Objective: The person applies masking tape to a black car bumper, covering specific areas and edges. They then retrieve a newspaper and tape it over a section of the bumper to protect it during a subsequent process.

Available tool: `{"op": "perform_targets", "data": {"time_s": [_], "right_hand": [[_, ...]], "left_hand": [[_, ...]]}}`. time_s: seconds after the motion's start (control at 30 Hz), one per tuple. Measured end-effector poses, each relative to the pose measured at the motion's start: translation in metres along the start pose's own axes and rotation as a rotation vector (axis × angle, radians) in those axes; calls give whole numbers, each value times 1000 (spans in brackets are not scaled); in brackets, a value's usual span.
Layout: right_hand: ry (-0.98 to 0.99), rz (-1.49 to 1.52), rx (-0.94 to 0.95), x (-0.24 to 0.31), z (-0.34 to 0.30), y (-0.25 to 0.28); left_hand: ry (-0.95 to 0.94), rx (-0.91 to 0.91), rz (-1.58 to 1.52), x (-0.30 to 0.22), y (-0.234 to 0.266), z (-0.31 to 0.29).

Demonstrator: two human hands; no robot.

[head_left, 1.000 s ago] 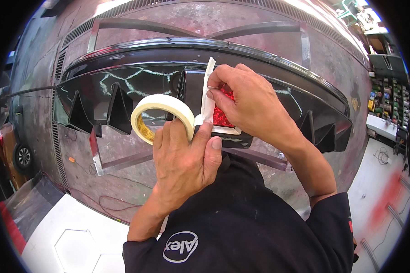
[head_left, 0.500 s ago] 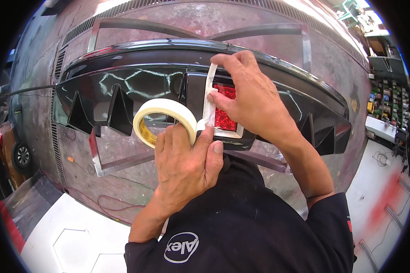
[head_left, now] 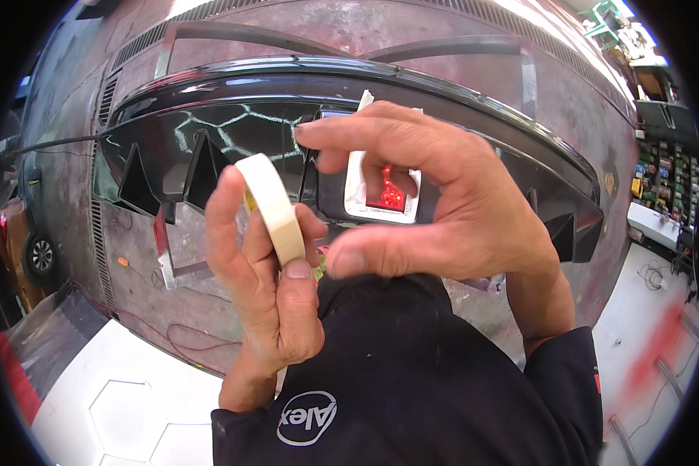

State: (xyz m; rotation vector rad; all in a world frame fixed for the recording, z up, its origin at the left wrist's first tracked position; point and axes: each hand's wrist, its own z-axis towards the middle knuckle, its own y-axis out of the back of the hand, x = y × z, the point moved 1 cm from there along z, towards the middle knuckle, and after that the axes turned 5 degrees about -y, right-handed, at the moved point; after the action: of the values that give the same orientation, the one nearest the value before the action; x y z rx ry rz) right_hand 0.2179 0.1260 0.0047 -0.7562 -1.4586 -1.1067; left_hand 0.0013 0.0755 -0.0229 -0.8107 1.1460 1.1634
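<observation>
My left hand [head_left: 268,311] grips a roll of cream masking tape [head_left: 276,213], pinched at its lower edge by thumb and fingers and held upright. My right hand [head_left: 458,202] is open, thumb and fingers apart, just right of the roll with nothing visible in it. Behind it, a red light [head_left: 392,194] sits in the middle of a black car bumper [head_left: 155,167]. White tape [head_left: 356,194] borders the light, with an end sticking up at its top left. My right fingers hide part of the light and its upper border.
The bumper rests on a metal frame [head_left: 450,48] over the stained floor. Green chalk-like hexagon outlines [head_left: 233,147] mark its left side, above black fins. A white panel with hexagon lines [head_left: 124,412] lies at lower left; a red-smeared white surface [head_left: 660,342] is at right.
Both hands have come away from the strip beside the red light. My left hand has turned the roll edge-on and lowered slightly; my right hand has opened and moved toward the roll.
</observation>
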Motion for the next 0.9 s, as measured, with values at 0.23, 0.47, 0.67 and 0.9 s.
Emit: {"op": "perform_targets", "data": {"time_s": [0.23, 0.47, 0.67, 0.9], "right_hand": [[274, -160, -229, 11, 6, -7], [720, -575, -445, 33, -10, 10], [709, -623, -411, 52, -23, 31], [687, -637, -498, 65, -28, 36]], "left_hand": [[23, -53, -64, -21, -25, 26], [183, 85, -100, -15, -8, 44], [-66, 53, -107, -23, -17, 39], [141, 112, 84, -28, -4, 51]]}}
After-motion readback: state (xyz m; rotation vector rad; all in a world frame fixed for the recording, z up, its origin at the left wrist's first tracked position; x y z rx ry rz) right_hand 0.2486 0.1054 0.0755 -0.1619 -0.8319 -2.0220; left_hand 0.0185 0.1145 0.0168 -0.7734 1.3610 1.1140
